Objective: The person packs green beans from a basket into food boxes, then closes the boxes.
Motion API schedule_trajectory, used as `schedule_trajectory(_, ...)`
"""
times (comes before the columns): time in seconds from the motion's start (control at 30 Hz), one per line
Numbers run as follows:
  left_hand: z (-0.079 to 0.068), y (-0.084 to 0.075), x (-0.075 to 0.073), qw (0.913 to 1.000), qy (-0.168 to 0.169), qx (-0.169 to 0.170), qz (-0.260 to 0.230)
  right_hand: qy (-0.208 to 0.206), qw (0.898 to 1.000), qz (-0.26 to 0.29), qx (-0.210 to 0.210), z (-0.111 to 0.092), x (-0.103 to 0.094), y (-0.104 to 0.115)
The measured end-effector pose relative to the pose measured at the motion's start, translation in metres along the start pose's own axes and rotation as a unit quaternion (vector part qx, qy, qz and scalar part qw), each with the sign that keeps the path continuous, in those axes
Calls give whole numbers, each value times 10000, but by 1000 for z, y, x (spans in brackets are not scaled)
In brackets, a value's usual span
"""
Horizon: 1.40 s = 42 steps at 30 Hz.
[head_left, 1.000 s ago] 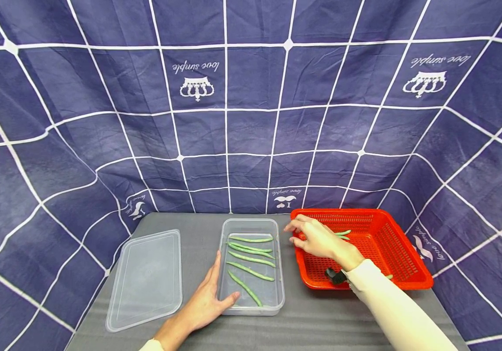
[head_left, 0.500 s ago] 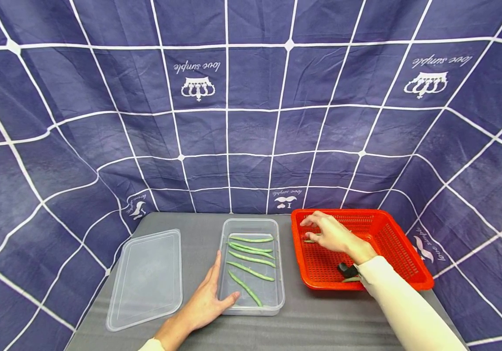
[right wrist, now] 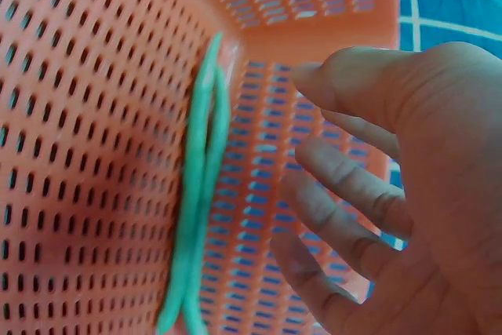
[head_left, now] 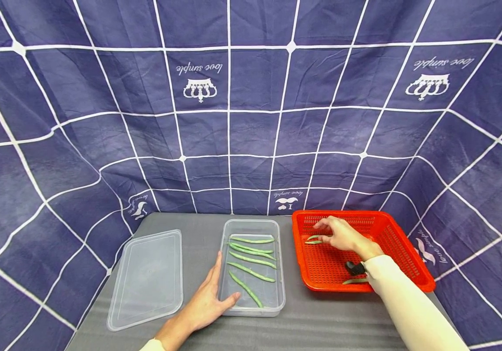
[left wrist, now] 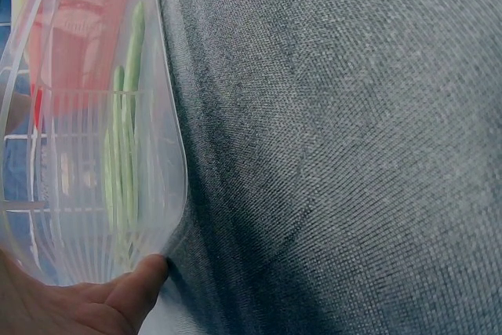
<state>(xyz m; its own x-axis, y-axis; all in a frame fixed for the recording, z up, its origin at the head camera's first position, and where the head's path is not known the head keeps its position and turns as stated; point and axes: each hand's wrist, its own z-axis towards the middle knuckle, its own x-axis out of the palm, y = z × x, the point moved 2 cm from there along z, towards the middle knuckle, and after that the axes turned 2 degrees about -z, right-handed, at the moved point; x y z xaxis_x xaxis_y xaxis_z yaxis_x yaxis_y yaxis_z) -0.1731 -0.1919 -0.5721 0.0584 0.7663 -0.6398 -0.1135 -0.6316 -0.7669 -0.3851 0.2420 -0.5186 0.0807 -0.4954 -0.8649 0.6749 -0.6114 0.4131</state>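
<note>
A clear plastic container [head_left: 266,292] stands on the table with several green beans [head_left: 251,260] laid crosswise in it. My left hand [head_left: 204,300] rests against its left side, fingers straight, thumb at the near corner. Inside the red basket [head_left: 330,265], toward the back left, my right hand [head_left: 342,235] hovers with loosely bent fingers and nothing in its grasp. Close to those fingertips lie two green beans [right wrist: 196,186], side by side along the basket's wall in the right wrist view. Another bean [head_left: 355,281] lies near the basket's front, partly hidden by the right wrist.
A translucent flat lid [head_left: 147,280] lies left of the container on the grey cloth-covered table [head_left: 200,253]. Blue checked fabric [head_left: 251,131] hangs behind and at both sides. The basket's perforated walls rise around the right hand.
My right hand has moved right, from over the basket's left rim to inside it, and the beans there have come into sight. The left hand and container have stayed put.
</note>
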Motion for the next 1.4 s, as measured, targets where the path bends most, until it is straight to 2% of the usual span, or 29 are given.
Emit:
schedule_trajectory(0.2, -1, 0, 1, 10000, 19, -17, -26, 90, 9997, 178, -150, -6, 23, -56)
schedule_trajectory(0.3, -1, 1, 1, 10000, 22, -23, -25, 240, 9996, 127, 3, -8, 35, -82)
schedule_trajectory(0.47, -2, 0, 0, 10000, 31, -49, -55, 573, 9975, -96, 412, -13, 47, -103)
schedule_trajectory(0.6, -3, -1, 0, 9999, 39, -77, -78, 850, 9942, -112, 653, -14, 48, -101)
schedule_trajectory(0.67, -3, -2, 0, 9999, 43, -88, -89, 932, 9941, -57, 558, -14, 46, -97)
schedule_trajectory(0.83, -3, -2, 0, 9999, 24, -80, -78, 863, 9953, -167, 406, -13, 46, -93)
schedule_trajectory(0.97, -3, -2, -1, 10000, 0, -49, -75, 780, 9955, -210, 489, -12, 52, -99)
schedule_trajectory(1.0, -3, -2, -1, 10000, -4, -44, -75, 790, 9959, -264, 351, -13, 51, -92)
schedule_trajectory(1.13, -2, -3, -1, 10000, -3, -45, -77, 820, 9962, -189, 204, -12, 51, -94)
schedule_trajectory(1.27, -2, -3, -2, 9999, -6, -37, -112, 951, 9946, -18, 416, -10, 54, -105)
schedule_trajectory(1.4, -2, -4, -2, 9999, -31, -15, -125, 978, 9951, 81, 153, -11, 43, -80)
